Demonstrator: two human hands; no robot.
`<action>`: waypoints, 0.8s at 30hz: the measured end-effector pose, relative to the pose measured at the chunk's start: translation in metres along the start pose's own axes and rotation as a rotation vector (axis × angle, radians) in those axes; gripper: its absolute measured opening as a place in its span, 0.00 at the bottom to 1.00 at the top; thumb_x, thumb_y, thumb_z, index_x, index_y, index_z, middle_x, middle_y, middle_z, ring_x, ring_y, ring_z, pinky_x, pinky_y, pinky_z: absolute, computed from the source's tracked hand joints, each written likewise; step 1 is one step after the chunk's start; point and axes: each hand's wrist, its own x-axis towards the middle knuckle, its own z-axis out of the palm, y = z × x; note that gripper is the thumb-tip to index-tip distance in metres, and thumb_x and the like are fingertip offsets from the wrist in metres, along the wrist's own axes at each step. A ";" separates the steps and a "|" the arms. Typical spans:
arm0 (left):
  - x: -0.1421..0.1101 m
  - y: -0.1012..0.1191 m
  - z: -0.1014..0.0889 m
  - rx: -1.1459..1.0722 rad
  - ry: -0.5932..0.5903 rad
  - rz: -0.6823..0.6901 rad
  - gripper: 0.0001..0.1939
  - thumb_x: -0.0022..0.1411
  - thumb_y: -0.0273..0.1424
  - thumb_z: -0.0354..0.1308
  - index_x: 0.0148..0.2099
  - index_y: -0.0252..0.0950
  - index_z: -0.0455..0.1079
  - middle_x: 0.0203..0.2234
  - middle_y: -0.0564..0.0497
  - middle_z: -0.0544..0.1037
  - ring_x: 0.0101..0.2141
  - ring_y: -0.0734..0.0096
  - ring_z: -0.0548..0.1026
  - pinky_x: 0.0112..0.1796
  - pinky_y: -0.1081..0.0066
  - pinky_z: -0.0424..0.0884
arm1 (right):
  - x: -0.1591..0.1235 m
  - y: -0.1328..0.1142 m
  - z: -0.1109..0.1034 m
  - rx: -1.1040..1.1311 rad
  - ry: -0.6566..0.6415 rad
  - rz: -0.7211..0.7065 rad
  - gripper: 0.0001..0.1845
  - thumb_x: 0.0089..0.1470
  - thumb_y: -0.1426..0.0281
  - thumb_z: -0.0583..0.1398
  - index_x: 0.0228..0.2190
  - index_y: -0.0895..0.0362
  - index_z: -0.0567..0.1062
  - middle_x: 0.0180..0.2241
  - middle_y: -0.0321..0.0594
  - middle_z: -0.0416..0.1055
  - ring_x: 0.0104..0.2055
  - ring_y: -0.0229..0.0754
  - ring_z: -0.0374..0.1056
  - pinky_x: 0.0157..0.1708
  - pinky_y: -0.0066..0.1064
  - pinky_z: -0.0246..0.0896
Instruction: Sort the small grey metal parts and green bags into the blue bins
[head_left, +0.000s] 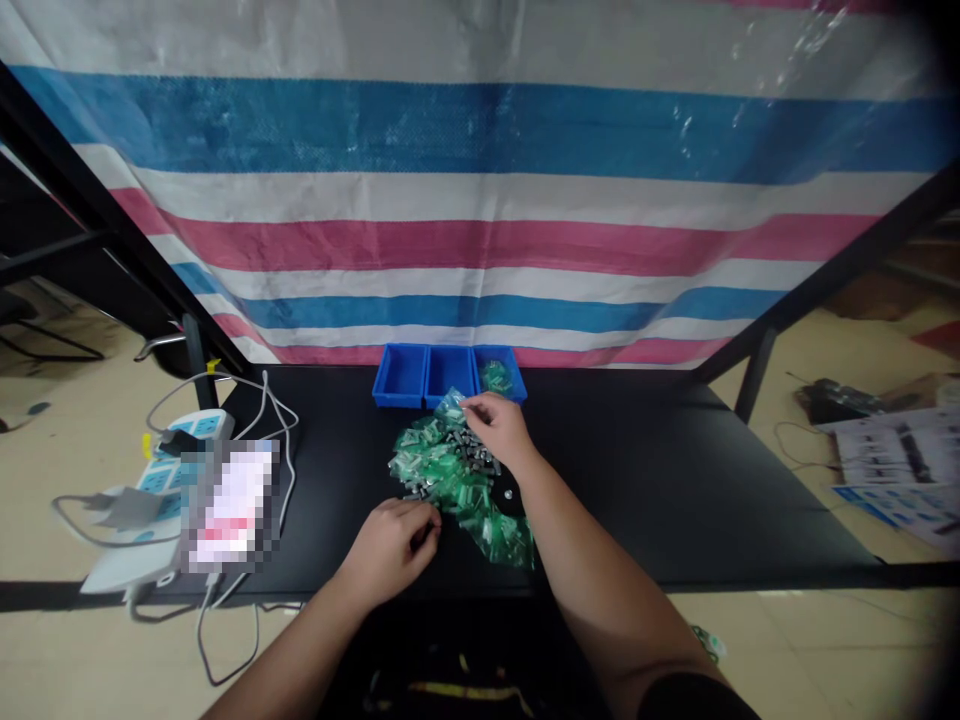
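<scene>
Two hands work the heap of green plastic packets (457,495) at centre frame, kept within easy reach just below the blue three-compartment bin (401,400) on the desk (637,480). Your right hand (499,425) stretches forward, fingers (471,402) pinching a clear packet (450,405); your left hand (390,553) curls at the heap's lower edge, its hold hidden.

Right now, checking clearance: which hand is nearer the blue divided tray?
Right hand, just in front of the blue divided tray; the left hand sits farther back, by the green packets.
</scene>
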 end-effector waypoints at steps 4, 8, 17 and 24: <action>0.000 0.000 0.000 0.010 -0.003 -0.001 0.06 0.64 0.26 0.54 0.41 0.41 0.71 0.26 0.54 0.75 0.29 0.68 0.74 0.37 0.68 0.67 | 0.005 0.005 -0.012 0.267 0.176 0.118 0.11 0.56 0.62 0.64 0.36 0.56 0.80 0.25 0.38 0.76 0.28 0.42 0.73 0.33 0.34 0.72; 0.000 0.002 -0.001 0.014 0.007 0.007 0.06 0.64 0.26 0.54 0.40 0.40 0.71 0.25 0.54 0.75 0.29 0.69 0.74 0.36 0.69 0.66 | 0.008 0.017 -0.023 0.298 0.403 0.137 0.16 0.55 0.60 0.65 0.43 0.56 0.78 0.37 0.43 0.77 0.31 0.42 0.75 0.36 0.38 0.74; 0.000 0.001 -0.001 -0.002 -0.011 -0.011 0.06 0.64 0.26 0.54 0.41 0.41 0.71 0.25 0.54 0.74 0.30 0.69 0.74 0.37 0.68 0.66 | 0.003 0.015 -0.035 -0.241 0.165 -0.001 0.07 0.56 0.68 0.62 0.34 0.54 0.82 0.33 0.40 0.73 0.27 0.39 0.66 0.30 0.33 0.66; 0.000 0.002 -0.002 -0.008 -0.013 -0.014 0.06 0.64 0.26 0.54 0.40 0.41 0.71 0.25 0.55 0.74 0.29 0.69 0.73 0.37 0.68 0.65 | -0.003 -0.002 -0.006 -0.315 -0.428 -0.212 0.12 0.64 0.64 0.60 0.35 0.51 0.84 0.51 0.43 0.75 0.52 0.50 0.65 0.54 0.48 0.63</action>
